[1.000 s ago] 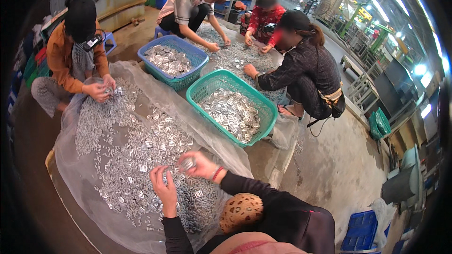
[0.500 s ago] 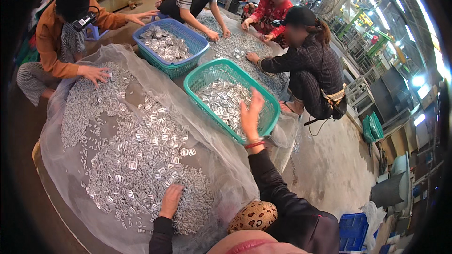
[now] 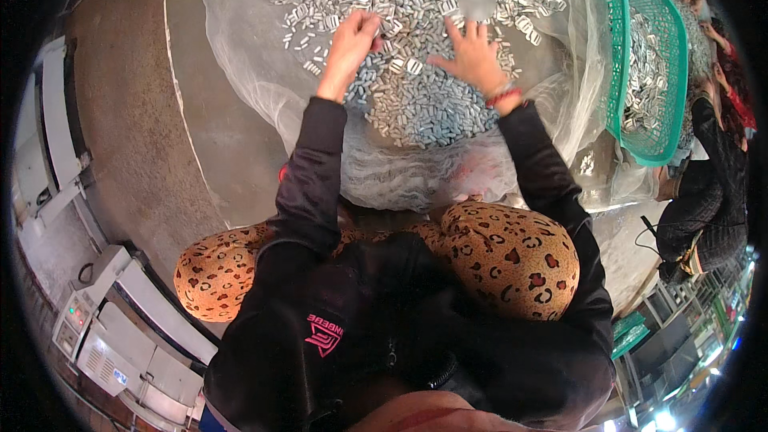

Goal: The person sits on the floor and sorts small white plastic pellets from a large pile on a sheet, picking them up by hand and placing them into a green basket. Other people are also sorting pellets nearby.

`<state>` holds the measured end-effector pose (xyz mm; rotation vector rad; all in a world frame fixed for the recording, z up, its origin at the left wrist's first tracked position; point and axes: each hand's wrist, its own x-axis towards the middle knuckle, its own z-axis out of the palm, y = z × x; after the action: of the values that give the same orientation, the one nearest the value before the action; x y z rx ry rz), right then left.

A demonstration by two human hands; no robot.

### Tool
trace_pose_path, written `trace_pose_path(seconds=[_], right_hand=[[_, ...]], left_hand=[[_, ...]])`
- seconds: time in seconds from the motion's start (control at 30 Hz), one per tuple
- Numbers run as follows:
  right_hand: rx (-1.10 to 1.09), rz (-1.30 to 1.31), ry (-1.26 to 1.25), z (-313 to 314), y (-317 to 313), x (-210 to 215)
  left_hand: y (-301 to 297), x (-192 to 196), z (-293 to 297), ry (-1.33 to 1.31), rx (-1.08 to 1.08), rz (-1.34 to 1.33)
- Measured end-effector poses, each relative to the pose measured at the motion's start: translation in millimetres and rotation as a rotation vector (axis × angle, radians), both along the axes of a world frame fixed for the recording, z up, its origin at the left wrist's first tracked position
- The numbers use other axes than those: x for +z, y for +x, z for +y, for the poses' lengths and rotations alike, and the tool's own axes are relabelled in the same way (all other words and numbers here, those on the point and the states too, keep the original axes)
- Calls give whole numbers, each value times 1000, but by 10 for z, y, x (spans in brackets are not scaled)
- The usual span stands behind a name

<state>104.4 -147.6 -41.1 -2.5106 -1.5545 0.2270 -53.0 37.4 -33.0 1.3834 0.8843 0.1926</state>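
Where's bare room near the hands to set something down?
The grey strip left of the mesh sheet, bordered by brown floor, looks bare. A smaller patch lies on the sheet right of the right hand. Crowded: between it and the left hand, where small metal pieces lie.

A pale machine [image 3: 124, 340] stands at lower left, a dark-clothed co-worker [image 3: 700, 220] at far right.

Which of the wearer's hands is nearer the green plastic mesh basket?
Right. The right hand is left of the basket, apart from it, over small grey metallic pieces; the left hand is farther left.
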Motion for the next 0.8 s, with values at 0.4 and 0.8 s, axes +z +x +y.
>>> trace_pose_path(seconds=[0.4, 0.8], right_hand=[[-367, 871, -143, -365, 130, 472], [-508, 1557, 602, -574, 410, 505]], left_hand=[[134, -92, -723, 746, -360, 194], [177, 464, -231, -300, -176, -381]])
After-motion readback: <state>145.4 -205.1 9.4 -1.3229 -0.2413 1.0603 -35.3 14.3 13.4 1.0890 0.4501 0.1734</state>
